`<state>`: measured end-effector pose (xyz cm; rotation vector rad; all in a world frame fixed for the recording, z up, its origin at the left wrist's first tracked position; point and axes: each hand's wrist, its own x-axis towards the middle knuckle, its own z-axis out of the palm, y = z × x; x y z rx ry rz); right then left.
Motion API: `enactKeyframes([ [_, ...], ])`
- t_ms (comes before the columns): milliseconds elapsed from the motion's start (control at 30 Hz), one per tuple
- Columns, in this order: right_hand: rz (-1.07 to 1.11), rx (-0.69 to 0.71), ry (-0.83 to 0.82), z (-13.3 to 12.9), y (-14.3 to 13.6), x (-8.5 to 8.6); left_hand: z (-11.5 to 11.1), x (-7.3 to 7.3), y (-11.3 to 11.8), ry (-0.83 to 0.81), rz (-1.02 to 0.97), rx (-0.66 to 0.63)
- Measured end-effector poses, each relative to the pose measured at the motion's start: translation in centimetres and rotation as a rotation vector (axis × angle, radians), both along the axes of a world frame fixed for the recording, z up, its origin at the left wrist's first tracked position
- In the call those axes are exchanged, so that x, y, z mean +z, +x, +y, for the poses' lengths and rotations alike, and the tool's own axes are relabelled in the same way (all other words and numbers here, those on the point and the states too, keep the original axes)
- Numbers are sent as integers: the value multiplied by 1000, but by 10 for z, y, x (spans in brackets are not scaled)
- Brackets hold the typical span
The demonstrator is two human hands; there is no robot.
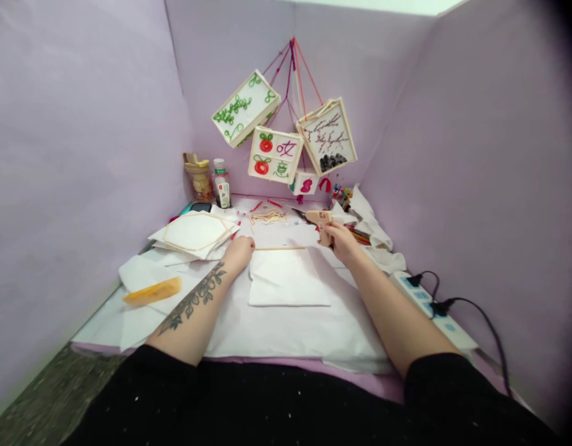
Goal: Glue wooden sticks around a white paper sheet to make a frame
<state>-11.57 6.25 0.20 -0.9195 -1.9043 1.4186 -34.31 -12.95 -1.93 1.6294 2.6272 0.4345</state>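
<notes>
Beige glue gun [319, 218], going by its shape, is wrapped in the right grip [344, 240]; dark nozzle [301, 215] points leftward and away from the body. Squeezed or not, can't tell. Left grip [239, 251] is closed at the left end of a thin stick [281, 249]; looks like a pinch, fingertip detail too small to be sure. Stick runs rightward from that grip, along the far edge of a white sheet [288, 279]. Touching the sheet or just above it: can't tell. Sheet lies on the worktop [290, 337], right of the left grip and toward the body.

Loose sticks [268, 217] are beyond and between both grips. Panel stack [193, 230] is left of the left grip, a little beyond. Power strip [429, 306] is right of the right grip, nearer the body.

Handling, my judgement: pinch only the stick's very end, keep it level and still, move the gun instead. Thin even bead if glue goes on; too much could wrinkle the sheet. Keep left fingers clear of the nozzle, it's likely hot. Don't let the tip brush the sheet.
</notes>
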Motion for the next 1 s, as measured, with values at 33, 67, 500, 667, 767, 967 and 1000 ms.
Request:
enactKeyframes([
  [33, 60, 31, -123, -7, -2, 1, 0, 0, 0, 2, -7, 4],
  [67, 99, 60, -203, -14, -5, 1, 0, 0, -1, 5, -13, 7],
  [500, -312, 372, 14, -74, -64, 5, -1, 2, -7, 36, -113, 42],
  [667, -444, 301, 101, -78, -80, -6, 0, 0, -8, 45, -139, 41],
  [767, -484, 281, 120, -81, -81, -11, -1, 1, -7, 47, -153, 43],
  [967, -506, 288, 139, -86, -81, -9, -1, 0, -8, 46, -157, 50],
  [1000, -503, 286, 136, -86, -81, -9, 0, 0, -8, 45, -156, 48],
])
